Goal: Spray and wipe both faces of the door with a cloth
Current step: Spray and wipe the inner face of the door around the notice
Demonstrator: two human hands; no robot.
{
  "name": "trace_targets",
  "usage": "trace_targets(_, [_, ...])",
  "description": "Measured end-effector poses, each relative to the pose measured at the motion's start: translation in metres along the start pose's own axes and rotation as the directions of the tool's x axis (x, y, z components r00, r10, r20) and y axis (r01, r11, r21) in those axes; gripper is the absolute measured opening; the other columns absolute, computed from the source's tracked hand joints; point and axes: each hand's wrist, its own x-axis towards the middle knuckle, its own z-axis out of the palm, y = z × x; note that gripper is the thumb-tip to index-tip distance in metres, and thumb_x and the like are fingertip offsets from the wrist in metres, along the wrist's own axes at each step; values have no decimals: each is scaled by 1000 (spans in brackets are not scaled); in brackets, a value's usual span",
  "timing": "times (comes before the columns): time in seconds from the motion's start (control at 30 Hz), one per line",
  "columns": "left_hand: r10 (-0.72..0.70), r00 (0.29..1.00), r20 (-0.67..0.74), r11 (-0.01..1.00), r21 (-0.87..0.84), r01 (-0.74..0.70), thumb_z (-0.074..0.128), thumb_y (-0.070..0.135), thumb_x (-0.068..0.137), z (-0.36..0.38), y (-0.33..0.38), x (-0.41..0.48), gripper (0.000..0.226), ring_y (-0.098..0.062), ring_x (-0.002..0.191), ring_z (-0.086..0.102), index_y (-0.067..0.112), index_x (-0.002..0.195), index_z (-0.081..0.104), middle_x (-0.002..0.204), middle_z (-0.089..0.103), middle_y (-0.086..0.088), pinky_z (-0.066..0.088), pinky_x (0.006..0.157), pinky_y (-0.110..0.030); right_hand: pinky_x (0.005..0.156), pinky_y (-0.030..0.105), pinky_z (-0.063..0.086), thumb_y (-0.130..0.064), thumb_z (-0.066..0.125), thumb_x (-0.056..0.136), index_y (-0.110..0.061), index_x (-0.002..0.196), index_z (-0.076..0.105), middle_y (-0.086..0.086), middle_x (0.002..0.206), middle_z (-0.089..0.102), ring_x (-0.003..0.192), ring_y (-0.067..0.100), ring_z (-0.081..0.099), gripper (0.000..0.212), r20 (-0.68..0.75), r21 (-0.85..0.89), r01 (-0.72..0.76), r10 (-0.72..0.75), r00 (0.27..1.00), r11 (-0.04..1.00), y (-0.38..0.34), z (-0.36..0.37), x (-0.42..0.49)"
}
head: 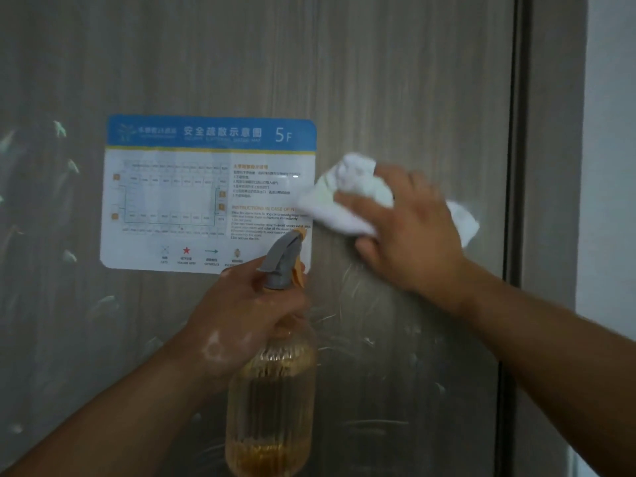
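Note:
A grey wood-grain door (395, 80) fills the view, its face streaked with wet spray marks. My right hand (409, 228) presses a crumpled white cloth (340, 208) against the door, just right of a sign. My left hand (241, 311) grips the neck of a ribbed amber spray bottle (272, 401) with a grey and orange trigger head (284, 259), held upright in front of the door below the sign.
A blue and white evacuation map sign (192, 191) marked 5F is stuck on the door at centre left. The door's edge and dark frame (516, 166) run down the right, with a pale wall (609, 132) beyond.

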Motion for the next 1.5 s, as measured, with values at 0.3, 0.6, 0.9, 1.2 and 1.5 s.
trace_targets(0.3, [-4,1000,17,1000,12,3,79,21,68,-1,4,-21,18,-37,75,74,7,78,72,78,73,-22,60,75,-55,93,51,46,-49,69,86,-36,137,64,16,136,59,119,38,55,53,122,47,221,-225,967,974,-5,6,-92])
trace_targets(0.6, [-40,987,154,999,11,38,79,21,69,36,5,-27,16,-28,66,71,10,75,69,66,69,-11,59,72,-49,98,53,41,-49,53,84,-42,144,53,15,145,49,123,41,48,60,-110,-41,-218,213,971,975,67,-24,17])
trace_targets(0.9, [-21,970,241,1000,10,19,75,39,54,84,0,-33,41,-43,90,72,18,90,73,87,73,-20,55,86,-66,102,55,41,-42,56,84,-36,151,46,17,151,43,128,42,47,68,-21,30,-141,142,990,989,66,-26,-25])
trace_targets(1.2, [-52,969,243,999,22,48,75,20,66,113,-15,-46,22,-42,86,71,11,86,70,84,69,-24,54,83,-64,105,50,44,-28,69,87,-19,140,64,25,148,47,130,41,50,55,-168,103,-46,63,984,994,68,-20,-49])
trace_targets(1.5, [-85,963,256,996,23,82,79,6,74,117,-38,-57,19,-17,62,61,11,90,71,65,64,-4,50,59,-32,88,48,45,-35,65,86,-26,134,68,17,141,57,117,41,56,49,-217,8,-136,135,967,991,59,-16,-50])
